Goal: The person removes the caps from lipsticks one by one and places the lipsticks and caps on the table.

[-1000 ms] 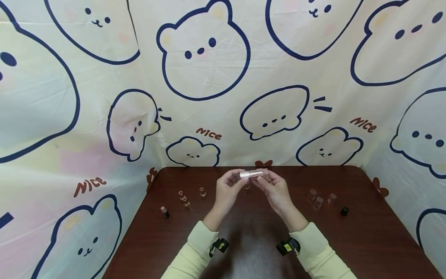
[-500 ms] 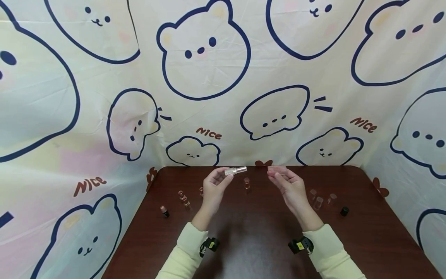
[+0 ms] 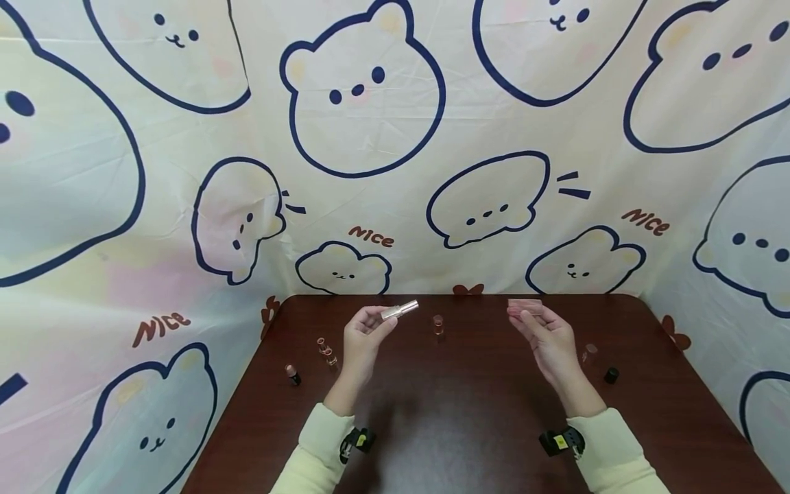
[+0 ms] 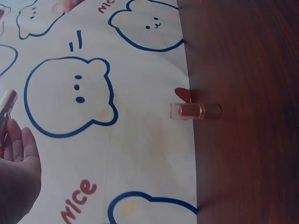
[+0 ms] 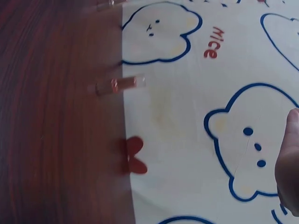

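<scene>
My left hand (image 3: 363,339) pinches a slim silvery lipstick tube (image 3: 400,310) with its cap off, tilted up to the right. Some way to the right, my right hand (image 3: 552,343) holds a clear pinkish lipstick cap (image 3: 524,306) between thumb and fingers. Between the hands, a capped lipstick (image 3: 438,324) stands upright on the table, apart from both; it also appears in the left wrist view. Only the edge of the right hand (image 5: 288,163) shows in the right wrist view, without its cap.
On the brown table (image 3: 457,412), two uncapped lipsticks (image 3: 330,357) and a black-based lipstick (image 3: 293,374) stand at left. A clear cap (image 3: 590,353) and a black cap (image 3: 611,374) stand at right. A printed cloth (image 3: 364,206) hangs behind and along both sides.
The hands were together on one lipstick a second ago. The cap came off the tube, and the hands moved apart, left hand leftward with the tube, right hand rightward with the cap.
</scene>
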The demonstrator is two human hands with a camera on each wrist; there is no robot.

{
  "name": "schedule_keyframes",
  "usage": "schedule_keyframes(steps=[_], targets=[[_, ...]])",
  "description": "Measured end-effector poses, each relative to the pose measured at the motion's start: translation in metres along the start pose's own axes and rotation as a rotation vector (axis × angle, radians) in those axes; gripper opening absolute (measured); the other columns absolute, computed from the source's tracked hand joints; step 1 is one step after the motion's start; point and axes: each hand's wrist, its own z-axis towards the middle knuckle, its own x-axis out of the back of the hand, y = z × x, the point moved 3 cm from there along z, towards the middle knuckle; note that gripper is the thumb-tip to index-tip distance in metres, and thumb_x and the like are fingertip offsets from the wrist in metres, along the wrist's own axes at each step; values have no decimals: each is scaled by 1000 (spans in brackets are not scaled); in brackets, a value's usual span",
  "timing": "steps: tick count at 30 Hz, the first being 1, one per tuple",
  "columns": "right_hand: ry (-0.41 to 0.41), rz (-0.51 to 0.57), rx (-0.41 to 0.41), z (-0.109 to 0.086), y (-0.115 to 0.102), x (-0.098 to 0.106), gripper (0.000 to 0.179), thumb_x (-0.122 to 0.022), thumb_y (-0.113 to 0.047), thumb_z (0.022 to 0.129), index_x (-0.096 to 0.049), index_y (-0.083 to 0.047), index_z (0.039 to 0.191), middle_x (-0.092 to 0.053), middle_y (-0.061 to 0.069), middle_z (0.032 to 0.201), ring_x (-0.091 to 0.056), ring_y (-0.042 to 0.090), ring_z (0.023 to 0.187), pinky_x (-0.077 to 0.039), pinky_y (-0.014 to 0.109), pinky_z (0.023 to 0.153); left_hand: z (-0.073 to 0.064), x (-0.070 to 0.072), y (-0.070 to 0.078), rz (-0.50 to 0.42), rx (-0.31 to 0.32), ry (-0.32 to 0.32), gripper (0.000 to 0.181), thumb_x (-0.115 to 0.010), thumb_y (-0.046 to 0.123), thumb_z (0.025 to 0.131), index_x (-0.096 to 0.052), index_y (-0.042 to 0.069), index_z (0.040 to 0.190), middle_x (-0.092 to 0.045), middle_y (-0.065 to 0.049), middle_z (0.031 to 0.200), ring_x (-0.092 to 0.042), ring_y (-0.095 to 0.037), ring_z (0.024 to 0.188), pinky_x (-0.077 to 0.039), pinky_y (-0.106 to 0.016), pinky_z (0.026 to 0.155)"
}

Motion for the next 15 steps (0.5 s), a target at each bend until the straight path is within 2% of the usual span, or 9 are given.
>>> schedule_keyframes(steps=[1,7,12,15], targets=[[7,2,-3,-1,0,5,36,-65,-10,92,-60,7,123,-66,9,118,-65,18,107,-47,32,90,1,3,-4,-12,-6,7,23,-70,-4,85,-60,-12,103,-70,-8,97,-66,-17,87,-54,-28,79],[47,24,-14,-5,-4,26,47,-65,-8,92,-50,15,130,-66,10,117,-65,18,106,-47,32,89,-3,17,-5,-53,-14,55,16,-67,-10,84,-59,-7,97,-70,-8,94,-67,-15,87,-54,-28,79],[68,41,-19,-8,-6,36,42,-65,-8,92,-54,12,128,-68,8,114,-66,17,104,-48,31,89,-5,28,-6,-47,-4,101,19,-68,-7,85,-58,-8,101,-70,-7,95,-67,-16,88,-54,-28,79],[79,54,-28,-11,-6,42,39,-65,-7,91,-57,10,125,-68,8,112,-66,17,104,-48,31,88,-6,35,-7,-13,9,120,27,-69,-4,86,-57,-12,109,-71,-5,97,-67,-14,86,-54,-23,73]])
